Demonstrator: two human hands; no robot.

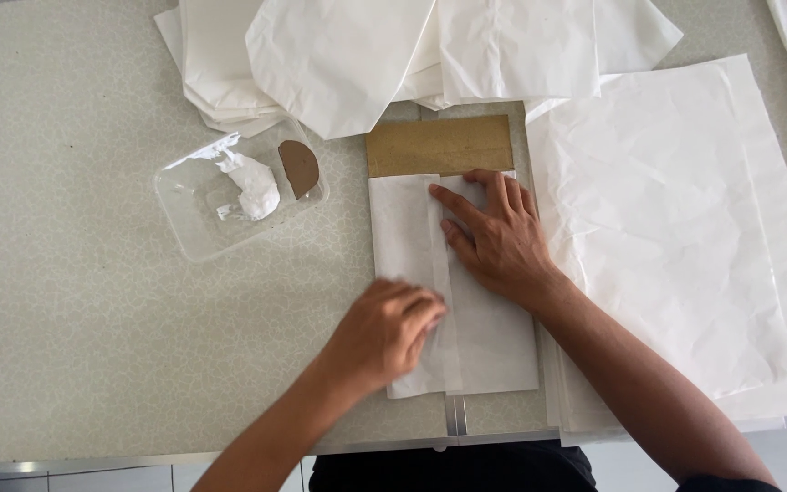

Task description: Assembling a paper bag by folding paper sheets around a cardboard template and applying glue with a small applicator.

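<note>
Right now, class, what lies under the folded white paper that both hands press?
A brown cardboard strip sticks out from under the folded white paper at its far end. How far it runs beneath is covered by the paper, the left hand and the right hand.

One head-worn view here, looking almost straight down on the tabletop (75, 364) from close above. The near edge runs along the bottom of the frame, forearms entering from below, and the far side is cut off at top.

Bare forearms, no rings or watch; dark sleeve edge (717, 481) at right upper arm
</note>
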